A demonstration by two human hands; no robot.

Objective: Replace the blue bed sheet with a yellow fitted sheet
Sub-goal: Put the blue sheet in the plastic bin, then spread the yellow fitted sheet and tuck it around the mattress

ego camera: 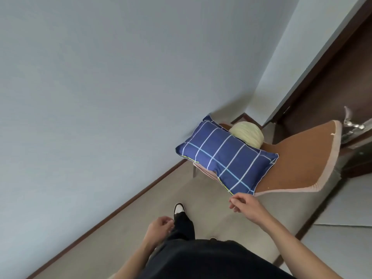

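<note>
Place: a person stands on a beige tiled floor [201,198] beside a pale blue wall [100,77]; a dark wooden door [332,87] fills the upper right corner.
Chair: a brown padded chair with a pale pink edge [298,158] stands in the corner ahead; on its seat lies a navy blue pillow with a white and light-blue grid [227,156], and behind the pillow, touching it, sits a rolled pale yellow striped cloth bundle [247,133]; this bundle is probably the yellow fitted sheet, though I cannot confirm it while it stays rolled.
Left hand: the left hand [159,226] hangs low by the dark trouser leg, fingers loosely curled, holding nothing.
Right hand: the right hand [243,204] reaches forward just below the pillow's near corner, fingers relaxed and slightly bent, gripping nothing; whether a fingertip touches the pillow edge I cannot tell.
Progress: judging by this view the task is at an early stage; the yellow bundle is not yet unrolled or picked up; fetching it, stripping the blue sheet and fitting the new one all seem left to do.
Hidden: no bed and no blue bed sheet are in view, so their condition cannot be judged; the chair's legs are mostly covered; the metal door handle [354,125] at the right edge is blurred.
</note>
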